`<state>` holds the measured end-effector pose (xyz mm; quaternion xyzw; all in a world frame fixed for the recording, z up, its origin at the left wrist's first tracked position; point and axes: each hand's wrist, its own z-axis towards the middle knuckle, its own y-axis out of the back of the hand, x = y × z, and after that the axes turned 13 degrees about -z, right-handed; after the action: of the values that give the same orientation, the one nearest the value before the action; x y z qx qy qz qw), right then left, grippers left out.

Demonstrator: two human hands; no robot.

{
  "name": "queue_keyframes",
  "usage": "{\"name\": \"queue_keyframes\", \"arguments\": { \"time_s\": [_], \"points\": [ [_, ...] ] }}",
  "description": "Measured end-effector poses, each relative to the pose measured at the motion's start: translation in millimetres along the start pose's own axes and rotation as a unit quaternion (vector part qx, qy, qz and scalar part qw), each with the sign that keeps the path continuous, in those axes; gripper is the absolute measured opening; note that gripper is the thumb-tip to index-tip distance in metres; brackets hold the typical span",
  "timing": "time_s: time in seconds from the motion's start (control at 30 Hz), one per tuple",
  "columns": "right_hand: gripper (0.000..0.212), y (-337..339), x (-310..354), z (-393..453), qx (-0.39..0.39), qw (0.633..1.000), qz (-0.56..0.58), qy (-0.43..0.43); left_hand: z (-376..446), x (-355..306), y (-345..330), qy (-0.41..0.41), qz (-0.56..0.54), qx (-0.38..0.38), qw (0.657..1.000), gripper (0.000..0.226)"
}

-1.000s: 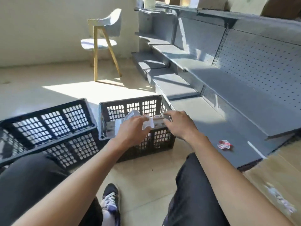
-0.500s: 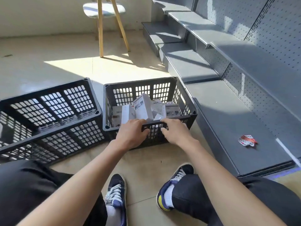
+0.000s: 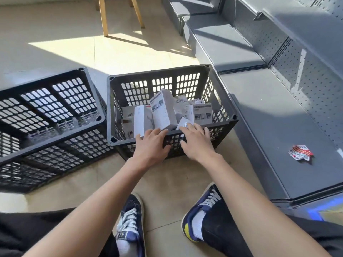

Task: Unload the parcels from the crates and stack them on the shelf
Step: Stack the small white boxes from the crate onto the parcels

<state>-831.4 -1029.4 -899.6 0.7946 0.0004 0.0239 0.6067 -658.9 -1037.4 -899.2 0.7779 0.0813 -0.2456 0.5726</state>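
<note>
Parcels: white cartons (image 3: 163, 112) piled loosely in the right-hand black crate (image 3: 219, 125), some upright, some tipped; none yet on the shelf.
Direction from fingers: the cartons lie just beyond and slightly below both sets of fingertips, across the crate's near rim.
Long axis: the tallest carton stands near upright, leaning a little left; its neighbour (image 3: 142, 119) stands beside it.
Left hand (image 3: 151, 143): over the near rim, fingers fairly straight and loosely spread, tips at the foot of the tall cartons, holding nothing.
Right hand (image 3: 195, 141): beside it, fingers spread, tips touching a small tilted carton (image 3: 183, 125); no grip formed.
Nearer hand: about equal; the left suits the upright cartons, the right the small one.
Edges: the rim sits under both palms, so a lift probably must clear it.
Open room: the lowest shelf board (image 3: 278, 130) lies to the right, bare apart from a crumpled wrapper (image 3: 300, 152); the second crate (image 3: 46, 115) lies to the left.
</note>
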Motion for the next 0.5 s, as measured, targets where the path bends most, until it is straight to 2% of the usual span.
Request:
{"name": "queue_keyframes", "arguments": {
  "time_s": [0.5],
  "points": [
    [0.049, -13.0, 2.7, 4.4, -0.019, 0.999, 0.013, -0.023, -1.3, 13.4, -19.0, 0.005, -0.019, -0.023, 1.0, 0.061]
  ]
}}
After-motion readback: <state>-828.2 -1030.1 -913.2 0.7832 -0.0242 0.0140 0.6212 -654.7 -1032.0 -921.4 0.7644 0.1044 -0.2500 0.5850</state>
